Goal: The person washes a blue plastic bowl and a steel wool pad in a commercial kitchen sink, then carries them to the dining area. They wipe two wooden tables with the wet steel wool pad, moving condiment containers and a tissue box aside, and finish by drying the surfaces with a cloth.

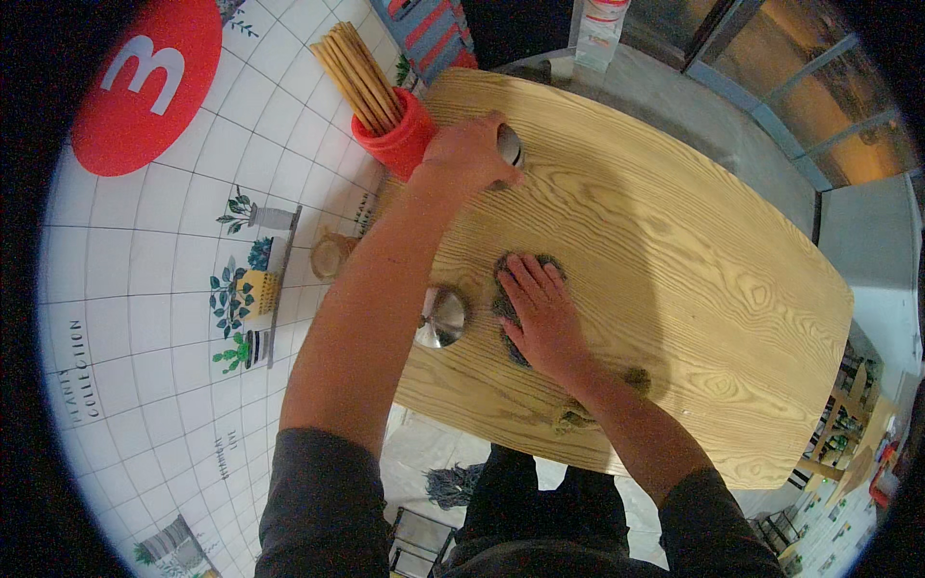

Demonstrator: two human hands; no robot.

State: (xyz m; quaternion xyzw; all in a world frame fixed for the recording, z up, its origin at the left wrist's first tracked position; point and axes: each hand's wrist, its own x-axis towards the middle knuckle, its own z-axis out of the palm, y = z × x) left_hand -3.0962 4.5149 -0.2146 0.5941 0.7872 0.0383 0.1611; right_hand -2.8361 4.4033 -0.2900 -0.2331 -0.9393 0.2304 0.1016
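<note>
My left hand (470, 153) is closed around a small cylindrical container (510, 146) near the far left part of the wood-grain table (723, 289). Beside that hand stands a red holder (394, 148) with a bundle of wooden chopsticks (359, 78). My right hand (538, 314) lies flat on a dark cloth (504, 300), pressing it on the tabletop, fingers pointing away from me. A round shiny metal lid or pot (444, 318) stands between my left forearm and the cloth, partly hidden by the forearm.
A tiled wall (173, 289) with plant pictures runs along the left side. Next to it is a brownish round object (330, 256), partly behind my left forearm. A dark mop head (453, 485) lies on the floor below the near edge, by a metal-framed stool or rack (421, 538).
</note>
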